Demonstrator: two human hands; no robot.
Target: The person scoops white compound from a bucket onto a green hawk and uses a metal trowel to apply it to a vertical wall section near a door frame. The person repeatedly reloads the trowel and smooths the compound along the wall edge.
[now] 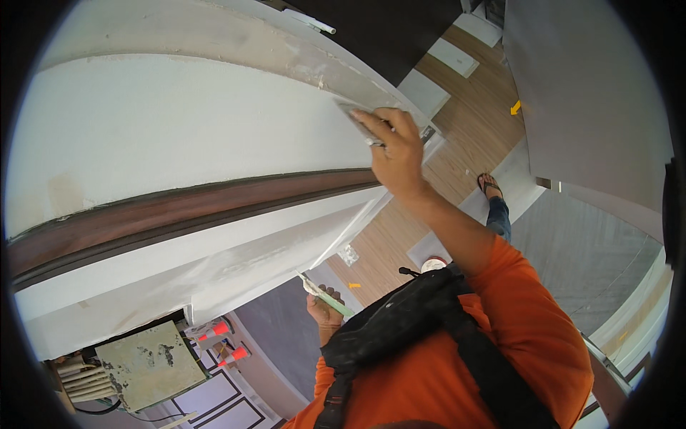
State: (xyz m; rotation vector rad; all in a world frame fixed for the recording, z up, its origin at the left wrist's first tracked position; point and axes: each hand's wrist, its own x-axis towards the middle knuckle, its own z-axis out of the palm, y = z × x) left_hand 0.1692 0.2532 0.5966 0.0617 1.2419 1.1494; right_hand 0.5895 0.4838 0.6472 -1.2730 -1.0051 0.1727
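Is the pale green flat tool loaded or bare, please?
Loaded: white paste-like material sits toward the far end of the pale green flat tool, beyond the left hand.

Two orange traffic cones (pixel 237 353), pale bundled pipes (pixel 89 381), yellow arrow marker (pixel 515 109), wood-look flooring (pixel 486 100)

The white wall (pixel 193 125) lies free left of the right hand (pixel 399 146), while the brown rail (pixel 214 199) crosses between that hand and the left hand (pixel 325 307).
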